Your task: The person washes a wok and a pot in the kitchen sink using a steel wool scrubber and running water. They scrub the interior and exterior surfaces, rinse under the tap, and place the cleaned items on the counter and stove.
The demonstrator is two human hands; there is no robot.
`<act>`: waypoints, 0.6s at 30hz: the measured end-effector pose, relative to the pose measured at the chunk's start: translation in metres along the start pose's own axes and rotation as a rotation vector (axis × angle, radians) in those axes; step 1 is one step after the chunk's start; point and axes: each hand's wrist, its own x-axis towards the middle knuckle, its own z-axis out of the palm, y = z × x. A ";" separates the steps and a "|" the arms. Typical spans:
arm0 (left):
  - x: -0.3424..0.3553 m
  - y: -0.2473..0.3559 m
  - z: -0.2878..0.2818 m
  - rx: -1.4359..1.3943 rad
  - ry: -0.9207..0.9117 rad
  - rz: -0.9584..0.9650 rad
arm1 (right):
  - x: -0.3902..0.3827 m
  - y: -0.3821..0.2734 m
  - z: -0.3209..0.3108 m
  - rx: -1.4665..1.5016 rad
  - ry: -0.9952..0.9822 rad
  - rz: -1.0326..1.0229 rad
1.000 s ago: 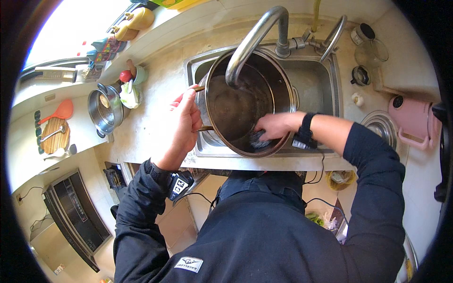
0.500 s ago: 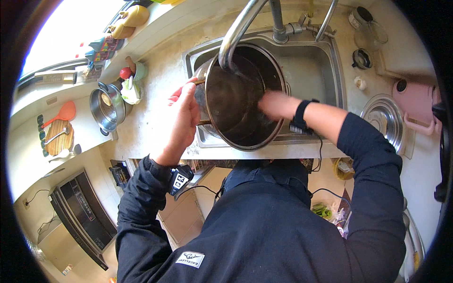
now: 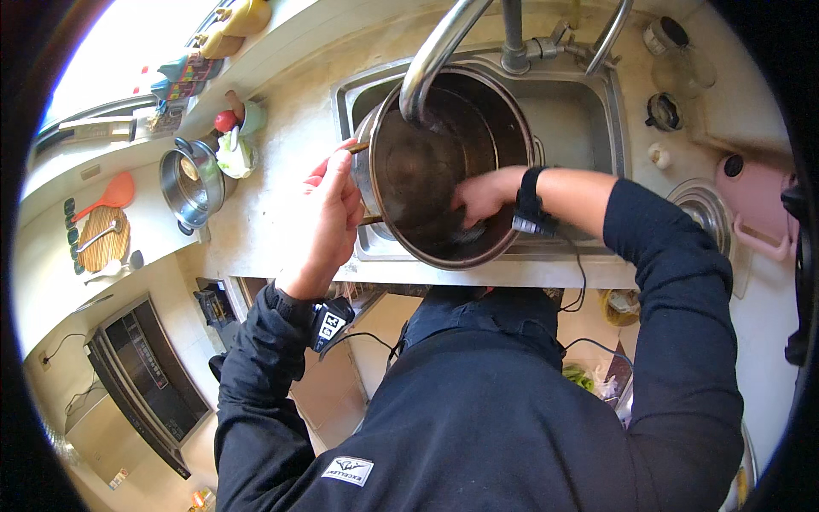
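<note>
A large, deep metal pot [image 3: 435, 192] is tilted in the sink [image 3: 610, 128], its dark, wet-looking inside facing me. My left hand [image 3: 328, 209] is closed on the pot's side handle [image 3: 357, 148] at the left. Inside the pot is my right hand [image 3: 485, 196], its fingers bent down against the lower inner wall. A greyish patch shows under those fingertips; whether it is a scrubber or suds I cannot make out. The curved spout of the faucet [image 3: 418, 81] reaches over the pot's rim.
Left of the sink stand a steel pot [image 3: 189, 192] and a bag of greens [image 3: 235, 160]. A wooden board [image 3: 104, 243] with utensils lies farther left. On the right are a steel basin [image 3: 701, 205], a pink container [image 3: 755, 200], a garlic bulb [image 3: 659, 155] and a glass jar [image 3: 685, 72].
My right hand has moved left and slightly lower inside the pot. The left hand keeps its hold on the handle, and the pot has barely shifted.
</note>
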 end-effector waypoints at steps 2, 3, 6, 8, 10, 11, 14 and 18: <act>-0.001 0.000 0.000 0.009 0.013 -0.017 | -0.006 -0.034 0.014 0.481 0.132 -0.033; -0.001 -0.001 0.000 0.010 0.012 -0.026 | -0.009 -0.044 0.020 0.605 0.184 -0.107; -0.005 0.003 -0.004 0.028 -0.008 -0.010 | -0.019 -0.042 0.027 0.274 0.223 -0.196; -0.007 0.004 -0.007 0.037 0.015 -0.037 | -0.030 -0.017 0.025 -0.290 0.196 0.160; -0.008 0.003 -0.009 0.016 0.035 -0.084 | -0.043 0.014 0.015 -0.641 0.554 0.271; -0.008 0.003 -0.010 0.023 0.061 -0.082 | -0.050 0.028 0.009 -0.575 0.769 0.263; -0.008 0.009 -0.014 0.011 0.095 -0.076 | -0.071 0.053 0.007 -0.252 1.270 0.337; -0.004 0.026 -0.018 -0.003 0.063 -0.051 | -0.079 0.065 0.024 0.591 1.561 0.468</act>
